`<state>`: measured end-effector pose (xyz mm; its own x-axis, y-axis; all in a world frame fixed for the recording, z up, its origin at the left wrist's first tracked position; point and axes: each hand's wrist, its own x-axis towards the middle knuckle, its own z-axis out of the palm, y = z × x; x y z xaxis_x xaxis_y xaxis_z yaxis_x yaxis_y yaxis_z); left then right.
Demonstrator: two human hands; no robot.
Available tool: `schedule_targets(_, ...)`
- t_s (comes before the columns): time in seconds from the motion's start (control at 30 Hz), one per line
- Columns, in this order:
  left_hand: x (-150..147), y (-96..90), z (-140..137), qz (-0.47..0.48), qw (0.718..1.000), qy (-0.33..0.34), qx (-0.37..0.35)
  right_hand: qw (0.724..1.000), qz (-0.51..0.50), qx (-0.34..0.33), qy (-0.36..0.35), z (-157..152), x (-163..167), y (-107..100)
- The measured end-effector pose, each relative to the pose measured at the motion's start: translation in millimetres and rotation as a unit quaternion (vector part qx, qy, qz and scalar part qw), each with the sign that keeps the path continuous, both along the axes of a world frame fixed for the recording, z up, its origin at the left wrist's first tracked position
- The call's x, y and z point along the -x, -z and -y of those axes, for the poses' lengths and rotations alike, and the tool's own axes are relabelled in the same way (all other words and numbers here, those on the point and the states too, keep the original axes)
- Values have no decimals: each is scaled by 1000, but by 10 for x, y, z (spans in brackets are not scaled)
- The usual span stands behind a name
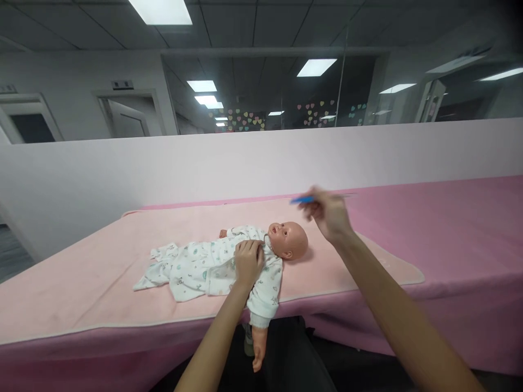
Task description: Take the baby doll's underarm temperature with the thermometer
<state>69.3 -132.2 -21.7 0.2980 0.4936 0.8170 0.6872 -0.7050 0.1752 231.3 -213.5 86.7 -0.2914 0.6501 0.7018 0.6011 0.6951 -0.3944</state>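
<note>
A baby doll (290,239) in a white printed outfit (192,267) lies on its back, head to the right. My left hand (248,260) is on the doll's upper chest, its fingers curled at the front of the shirt by the collar. Above and to the right of the doll's head, my right hand (329,213) is raised and blurred by motion. Its fingers are closed around a slim stick with a blue end (301,200); the thin shaft points right, and its exact kind is unclear. One doll arm (259,345) hangs over the near table edge.
A peach blanket (102,272) lies under the doll, over a pink cloth (449,234) covering the table. Behind the table runs a low white partition (261,169), with a glass wall bearing heart-shaped stickers (245,121) farther back. My legs (294,359) are below the near edge.
</note>
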Motion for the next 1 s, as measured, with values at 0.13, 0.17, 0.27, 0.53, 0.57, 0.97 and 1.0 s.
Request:
schedule_targets(0.13, -4, 5, 14, 4, 1000, -7, 0, 976, -206, -33, 66, -17, 2, -103)
schedule_targets(0.17, -6, 5, 22, 9, 1000, -11, -1, 975, -210, -25, 67, -9, 49, -82)
schedule_targets(0.27, -10, 9, 35, 25, 1000, -18, -3, 977, -210, 27, 31, 16, 160, 3)
schedule_targets(0.53, -18, 6, 39, 31, 999, -12, 1, 805, -369, 445, -133, 98, -56, 418)
schedule_targets(0.57, -16, 4, 39, 31, 999, -10, 2, 785, -382, 468, -136, 115, -101, 525)
schedule_targets(0.97, -60, 25, 40, 28, 999, -19, -14, 781, -390, 488, -3, 29, -522, 1096)
schedule_targets(1.0, -65, 27, 41, 24, 999, -20, -15, 775, -403, 486, -1, 10, -561, 1102)
